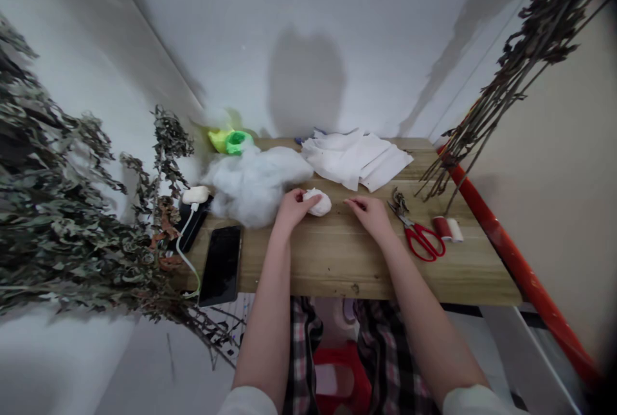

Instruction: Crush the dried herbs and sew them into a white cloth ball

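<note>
My left hand (292, 207) is closed on a small white stuffed ball (319, 202), thumb on its near side, just above the wooden table or resting on it; I cannot tell which. A short distance to the right, my right hand (369, 211) makes a pinch with thumb and forefinger, and anything between the fingertips is too small to make out. Fluffy white stuffing (255, 184) lies beside and behind my left hand. Behind both hands is a pile of white cloth pieces (359, 158).
Red-handled scissors (421, 238) lie right of my right arm, near a red thread spool (442, 228) and a white spool (455, 230). At left are a phone (220, 264), a white charger (195, 194) with cable, and green and yellow bags (236, 142). Dried plants (81, 209) flank the table (328, 267).
</note>
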Available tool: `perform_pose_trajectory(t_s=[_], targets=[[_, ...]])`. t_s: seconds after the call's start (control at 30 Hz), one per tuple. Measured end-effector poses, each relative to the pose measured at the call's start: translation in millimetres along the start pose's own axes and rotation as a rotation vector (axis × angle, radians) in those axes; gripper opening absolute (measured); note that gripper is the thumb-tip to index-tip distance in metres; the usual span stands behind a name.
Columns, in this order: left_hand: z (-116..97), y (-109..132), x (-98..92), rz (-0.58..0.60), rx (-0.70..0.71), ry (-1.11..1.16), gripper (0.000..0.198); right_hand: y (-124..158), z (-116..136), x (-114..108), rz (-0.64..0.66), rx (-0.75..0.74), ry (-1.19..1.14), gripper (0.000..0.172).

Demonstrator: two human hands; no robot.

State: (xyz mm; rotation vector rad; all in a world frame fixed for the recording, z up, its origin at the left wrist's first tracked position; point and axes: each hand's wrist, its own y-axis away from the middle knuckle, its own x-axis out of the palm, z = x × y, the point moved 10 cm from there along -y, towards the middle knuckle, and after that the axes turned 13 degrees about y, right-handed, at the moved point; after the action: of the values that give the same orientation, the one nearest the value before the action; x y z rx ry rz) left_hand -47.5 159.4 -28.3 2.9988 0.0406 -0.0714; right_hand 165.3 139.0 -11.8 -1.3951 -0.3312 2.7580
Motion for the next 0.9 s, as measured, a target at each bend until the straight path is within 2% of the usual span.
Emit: perform_pose_trajectory(t_s=[0.23,0.47,0.6,0.73,0.83,0.9], targets=[[-4,2,8.4,-0.006,0.043,-0.040,0.038,4,16,-14,-0.123,0.048,-0.224,0.031],[-20,9,6.0,-0.140,0.101,-0.166,0.037,15,46,-1,-0.064,-0.001,-0.270,0.028],[-17,6,0.5,-0.219,0.074,-0.178,0.039,18,55,6,-0.031,-0.019,-0.279,0.029],[-9,2,2.3,-0.217,0.041,-0.107,0.043,20,62,10,-0.007,-0.054,-0.241,0.029],[-6,3,6.4,-0.213,0.009,0.039,0.044,20,60,15,0.028,-0.044,-0.234,0.032],[-3,6,11.0,-0.200,-0.060,0.172,0.045,21,59,23,0.091,-0.041,-0.262,0.035]])
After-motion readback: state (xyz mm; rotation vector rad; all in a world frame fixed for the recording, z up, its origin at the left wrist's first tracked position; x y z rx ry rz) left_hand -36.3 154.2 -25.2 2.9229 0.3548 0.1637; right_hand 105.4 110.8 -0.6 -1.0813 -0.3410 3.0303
